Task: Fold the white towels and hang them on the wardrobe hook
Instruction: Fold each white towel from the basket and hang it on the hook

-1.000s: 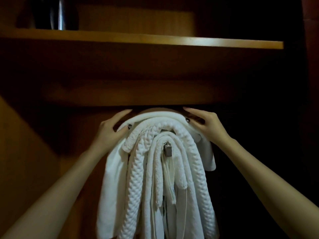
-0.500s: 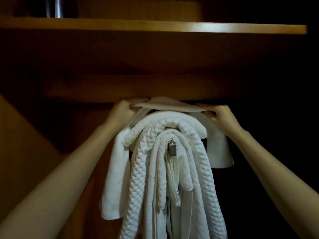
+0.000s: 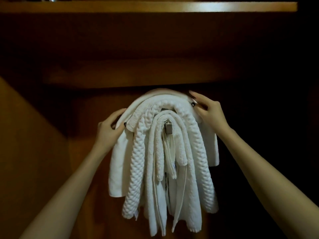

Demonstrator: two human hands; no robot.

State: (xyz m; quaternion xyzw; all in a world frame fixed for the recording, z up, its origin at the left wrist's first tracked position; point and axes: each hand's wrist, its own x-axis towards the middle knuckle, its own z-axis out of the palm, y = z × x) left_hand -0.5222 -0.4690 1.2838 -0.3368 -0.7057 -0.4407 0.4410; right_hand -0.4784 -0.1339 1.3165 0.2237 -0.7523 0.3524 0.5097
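Left hand (image 3: 107,131) grips the left drape of the outer towel (image 3: 119,161), thumb pinched at its front edge. This towel lies over the waffle-weave towels (image 3: 136,169) stacked on the wardrobe hook (image 3: 168,129). Right hand (image 3: 211,112) pinches its right shoulder. Judged: hanging nearly done; settling and release remain. Little headroom under the wooden panel (image 3: 138,76); open room beside and below.

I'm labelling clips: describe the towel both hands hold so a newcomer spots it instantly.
Below the wooden shelf, white towels drape in layers over one metal hook. The held towel is the outermost layer, smooth where its neighbour is waffle-textured.
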